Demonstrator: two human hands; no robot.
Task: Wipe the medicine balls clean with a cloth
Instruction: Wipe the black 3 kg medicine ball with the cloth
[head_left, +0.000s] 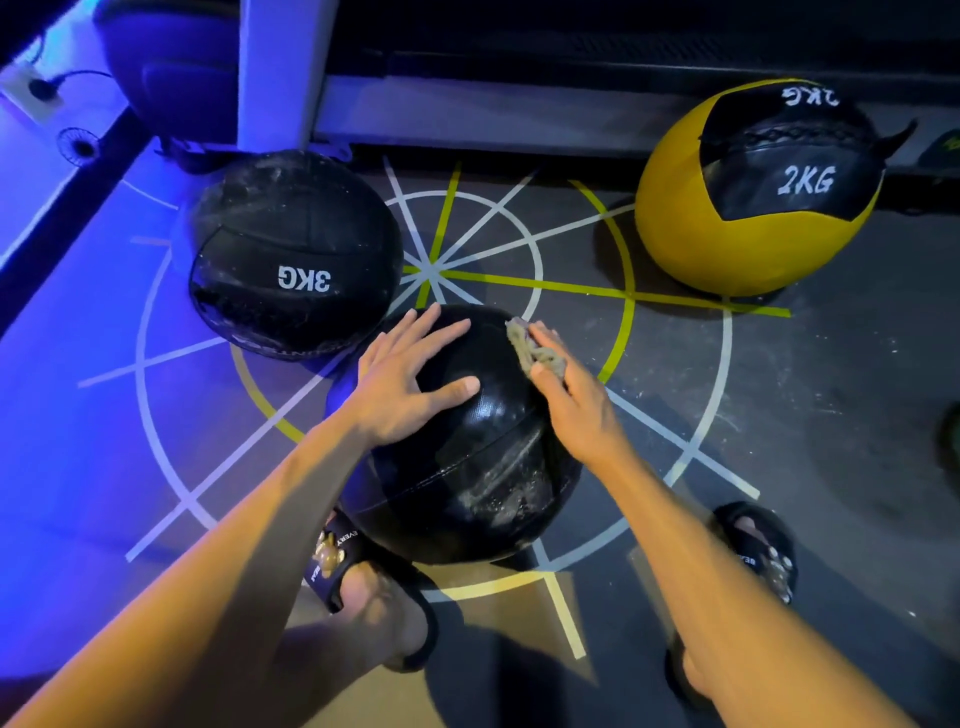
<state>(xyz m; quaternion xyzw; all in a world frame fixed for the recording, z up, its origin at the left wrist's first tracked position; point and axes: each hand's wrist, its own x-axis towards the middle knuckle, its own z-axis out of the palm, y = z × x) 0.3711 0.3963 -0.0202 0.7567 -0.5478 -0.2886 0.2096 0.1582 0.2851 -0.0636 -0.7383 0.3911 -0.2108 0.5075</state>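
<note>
Clearly the near black ball (462, 441) is the one being cleaned; it lies on the floor between the feet. Behind it to the left rests the dusty 3KG ball (293, 254). The left hand (400, 379) lies flat on it, fingers spread, probably to stop rolling. The right hand (576, 400) pinches the cloth (532, 345) against its right side, under the fingertips. Behind to the right sits the yellow 2KG ball (758, 192).

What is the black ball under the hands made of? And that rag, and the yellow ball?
The black medicine ball looks like shiny faux leather or vinyl: stitched seams, glossy grain, whitish dusty scuffs. The cloth in the right hand seems a soft, crumpled woven rag. The yellow 2KG ball looks like smoother vinyl panels, sewn together.
</note>
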